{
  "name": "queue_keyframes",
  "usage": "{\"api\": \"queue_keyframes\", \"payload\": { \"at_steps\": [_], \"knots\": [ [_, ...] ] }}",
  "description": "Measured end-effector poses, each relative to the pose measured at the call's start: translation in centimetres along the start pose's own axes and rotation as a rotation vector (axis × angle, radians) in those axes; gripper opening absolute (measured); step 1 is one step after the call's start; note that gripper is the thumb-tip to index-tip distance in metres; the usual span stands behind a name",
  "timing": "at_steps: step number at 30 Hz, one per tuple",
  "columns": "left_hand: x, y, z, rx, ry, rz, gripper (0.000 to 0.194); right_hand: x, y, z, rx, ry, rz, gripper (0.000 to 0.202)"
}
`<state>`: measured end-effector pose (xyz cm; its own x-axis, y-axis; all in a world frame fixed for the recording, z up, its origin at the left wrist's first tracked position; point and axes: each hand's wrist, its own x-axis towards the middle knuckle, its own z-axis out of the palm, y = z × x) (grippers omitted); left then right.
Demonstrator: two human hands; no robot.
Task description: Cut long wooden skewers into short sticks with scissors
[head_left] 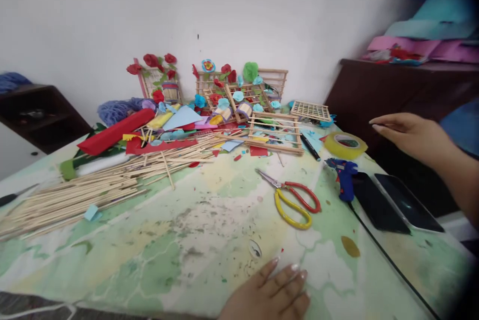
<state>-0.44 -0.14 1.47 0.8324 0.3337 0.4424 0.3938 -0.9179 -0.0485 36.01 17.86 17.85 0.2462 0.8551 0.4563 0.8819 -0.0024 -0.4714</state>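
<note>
My left hand (270, 292) lies palm down on the patterned tablecloth at the near edge, fingers stretched out, holding nothing. Raised over the table's right side, my right hand (415, 140) has its thumb and fingers pinched together. Whatever may be between the fingertips is too small to make out. Below and left of it are a roll of yellow tape (355, 149) and a blue glue gun (346, 183). Scissors (295, 200) with one red and one yellow handle lie open between my hands. A black marker (310, 147) rests behind them.
Bamboo sticks (86, 195) spread across the left side. Stick frames (275, 133), paper flowers (151, 60) and coloured paper (183, 117) crowd the back by the wall. Two phones (407, 202) lie at the right edge, near the glue gun's cord (392, 262). A dark cabinet (407, 85) stands beyond.
</note>
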Motion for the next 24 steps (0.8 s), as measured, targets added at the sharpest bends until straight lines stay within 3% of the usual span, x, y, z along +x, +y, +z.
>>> {"api": "queue_keyframes", "payload": {
  "at_steps": [2,4,6,7,8,12,15,18,21,24],
  "knots": [
    [0.1,-0.1,-1.4,-0.057,-0.038,-0.013,0.029,-3.7,-3.0,-1.7,-0.013,0.075,-0.087,0.038],
    [0.4,-0.4,-3.2,-0.137,-0.089,-0.099,0.039,-8.1,-5.7,-1.5,0.041,-0.008,-0.299,0.025],
    [1.0,-1.3,-4.8,-0.185,-0.153,-0.272,0.053,-12.2,-7.5,0.6,0.059,-0.336,-0.543,0.018],
    [1.4,-2.1,-5.4,-0.176,-0.199,-0.376,0.055,-13.9,-8.1,2.0,0.034,-0.468,-0.593,0.019],
    [1.9,-3.0,-5.9,-0.151,-0.245,-0.478,0.054,-15.2,-8.5,3.6,-0.002,-0.547,-0.601,0.021],
    [3.9,-7.7,-5.4,-0.031,-0.429,-0.8,0.061,-17.3,-9.5,9.0,-0.146,-0.605,-0.426,0.033],
    [4.2,-9.0,-3.9,-0.062,-0.498,-0.797,0.066,-16.6,-10.2,10.6,-0.182,-0.61,-0.273,0.046],
    [3.7,-6.1,-3.1,-0.099,-0.433,-0.647,0.072,-15.8,-10.6,10.7,-0.175,-0.633,-0.171,0.053],
    [3.0,-0.1,-3.3,-0.308,-0.342,-0.258,0.066,-15.6,-10.6,10.8,-0.182,-0.639,-0.133,0.053],
    [3.0,4.8,-3.9,-0.379,-0.304,-0.158,0.055,-15.4,-10.6,10.9,-0.214,-0.661,-0.122,0.052]
  ]
}}
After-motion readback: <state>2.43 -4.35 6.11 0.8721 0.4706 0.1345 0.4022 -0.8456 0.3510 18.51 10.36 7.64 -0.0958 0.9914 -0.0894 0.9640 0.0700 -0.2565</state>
